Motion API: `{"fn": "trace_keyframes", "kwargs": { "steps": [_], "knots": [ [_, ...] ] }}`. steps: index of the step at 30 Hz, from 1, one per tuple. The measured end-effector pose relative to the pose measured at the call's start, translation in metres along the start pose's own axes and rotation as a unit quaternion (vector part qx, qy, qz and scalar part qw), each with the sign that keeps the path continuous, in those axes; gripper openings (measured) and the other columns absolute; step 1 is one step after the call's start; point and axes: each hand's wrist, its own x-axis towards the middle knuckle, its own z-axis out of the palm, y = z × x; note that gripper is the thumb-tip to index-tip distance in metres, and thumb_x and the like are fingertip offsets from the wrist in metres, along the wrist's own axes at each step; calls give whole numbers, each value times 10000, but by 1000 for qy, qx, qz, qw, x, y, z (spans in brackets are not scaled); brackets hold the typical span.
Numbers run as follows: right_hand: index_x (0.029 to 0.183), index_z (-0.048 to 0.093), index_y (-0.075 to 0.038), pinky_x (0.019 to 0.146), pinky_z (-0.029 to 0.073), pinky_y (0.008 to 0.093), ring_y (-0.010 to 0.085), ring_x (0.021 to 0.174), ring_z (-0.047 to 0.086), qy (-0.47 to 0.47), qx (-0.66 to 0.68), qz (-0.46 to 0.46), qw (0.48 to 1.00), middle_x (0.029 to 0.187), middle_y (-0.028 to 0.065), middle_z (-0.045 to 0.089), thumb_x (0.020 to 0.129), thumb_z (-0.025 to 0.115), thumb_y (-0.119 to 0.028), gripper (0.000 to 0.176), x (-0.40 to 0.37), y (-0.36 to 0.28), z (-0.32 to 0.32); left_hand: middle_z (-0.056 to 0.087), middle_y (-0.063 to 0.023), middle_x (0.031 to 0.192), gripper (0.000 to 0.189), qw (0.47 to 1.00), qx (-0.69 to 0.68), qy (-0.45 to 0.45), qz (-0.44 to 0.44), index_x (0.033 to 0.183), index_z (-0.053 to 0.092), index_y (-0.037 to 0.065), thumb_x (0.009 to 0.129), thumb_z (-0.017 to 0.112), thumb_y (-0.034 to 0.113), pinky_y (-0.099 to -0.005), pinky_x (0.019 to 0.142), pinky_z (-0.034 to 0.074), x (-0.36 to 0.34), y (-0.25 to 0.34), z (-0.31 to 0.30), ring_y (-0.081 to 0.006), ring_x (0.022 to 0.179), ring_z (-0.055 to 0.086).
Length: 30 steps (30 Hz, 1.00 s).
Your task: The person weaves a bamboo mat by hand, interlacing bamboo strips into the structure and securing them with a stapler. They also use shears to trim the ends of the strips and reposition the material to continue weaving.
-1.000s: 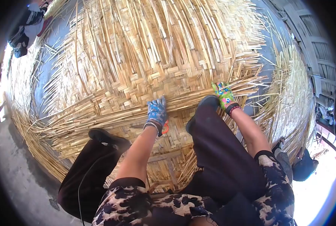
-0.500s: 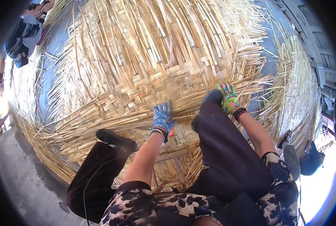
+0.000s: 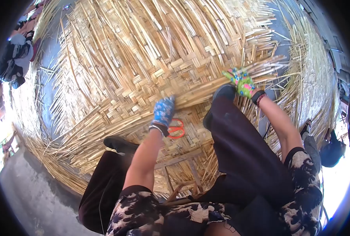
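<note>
Overhead view, wide lens: a woven mat [image 3: 179, 80] of pale split stalks. Step in hand, as judged: two gloved hands working a long stalk bundle [image 3: 196, 93] set crosswise, toward the mat's near edge. L hand [image 3: 164, 111], blue glove, is on the bundle mid-span; motion blur there, so can't tell if its grip is closed. R hand [image 3: 241, 82], green floral glove, is clenched around the bundle near the mat's R edge, w/ loose ends fanning past it. Moving the bundle would call for both hands working evenly, R foot clear. Orange handles [image 3: 183, 128], blades hidden, lie just beside the L wrist.

Count: 2 gloves, 1 bundle, 1 orange-handled tool, 2 dark shoes (L [image 3: 121, 144], R [image 3: 224, 93], the latter touching the bundle); stalks too many to no. Another person [image 3: 20, 59] is by the far L corner.
</note>
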Motion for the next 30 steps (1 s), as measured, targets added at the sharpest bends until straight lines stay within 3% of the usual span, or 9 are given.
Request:
{"fn": "trace_keyframes", "kwargs": {
  "steps": [6, 8, 10, 14, 23, 25, 27, 28, 30],
  "knots": [
    [1266, 229, -179, 887, 323, 394, 310, 1009, 431, 45, -13, 18, 999, 1097, 168, 457, 629, 533, -74, 713, 37, 21, -13, 556, -126, 714, 283, 991, -123, -48, 18, 897, 485, 87, 642, 590, 152, -385, 558, 443, 24, -29, -36, -283, 672, 559],
    [1237, 295, -166, 838, 363, 386, 307, 959, 461, 87, -10, 24, 996, 1015, 165, 501, 590, 567, -86, 706, 54, 27, -31, 559, -131, 723, 268, 990, -138, 29, 26, 868, 489, 94, 638, 606, 168, -378, 562, 443, 31, -41, -49, -291, 685, 555],
    [1188, 374, -152, 816, 373, 381, 311, 951, 466, 121, -13, 13, 992, 999, 168, 507, 565, 573, -88, 657, 64, 28, -60, 573, -137, 810, 402, 987, -157, 18, -15, 985, 503, 86, 636, 633, 237, -379, 635, 442, 36, -47, -70, -297, 739, 555],
    [1157, 410, -139, 799, 375, 382, 316, 951, 462, 170, 1, -25, 985, 1003, 160, 509, 552, 560, -75, 627, 56, 23, -101, 577, -138, 793, 402, 987, -158, 18, -13, 974, 506, 88, 638, 634, 267, -380, 632, 443, 34, -56, -88, -297, 742, 556],
    [1168, 398, -136, 838, 347, 389, 317, 989, 436, 41, 18, -30, 999, 1033, 158, 494, 605, 537, -130, 579, -2, 5, -85, 574, -136, 705, 349, 976, -214, -31, 43, 902, 531, 106, 629, 642, 294, -386, 557, 451, -7, -29, -90, -303, 659, 562],
    [1168, 401, -137, 829, 357, 373, 304, 969, 456, -7, 33, -31, 999, 1012, 160, 504, 610, 540, -140, 575, -12, 5, -66, 570, -140, 699, 397, 965, -227, -126, 44, 930, 521, 95, 618, 643, 308, -386, 571, 450, -16, -19, -88, -308, 664, 561],
    [1205, 360, -125, 844, 366, 376, 308, 987, 456, -177, 150, -4, 973, 1093, 155, 464, 598, 630, -169, 666, -21, 6, -48, 570, -144, 715, 430, 955, -242, -164, 44, 952, 509, 86, 614, 642, 316, -385, 582, 450, -22, -10, -76, -309, 676, 560],
    [1193, 377, -109, 838, 373, 355, 282, 985, 468, -159, 283, 26, 946, 1081, 139, 482, 605, 644, -160, 648, -25, 4, -45, 563, -149, 749, 476, 965, -211, -137, 71, 982, 486, 68, 613, 639, 328, -389, 594, 447, -25, -6, -63, -310, 694, 558],
    [1190, 379, -97, 812, 394, 336, 252, 988, 474, -189, 257, -21, 948, 1093, 129, 482, 642, 635, -179, 611, -13, 6, -56, 556, -153, 784, 523, 973, -180, -109, 91, 1011, 463, 50, 611, 637, 339, -392, 605, 445, -30, -5, -46, -312, 711, 556]
  ]
}}
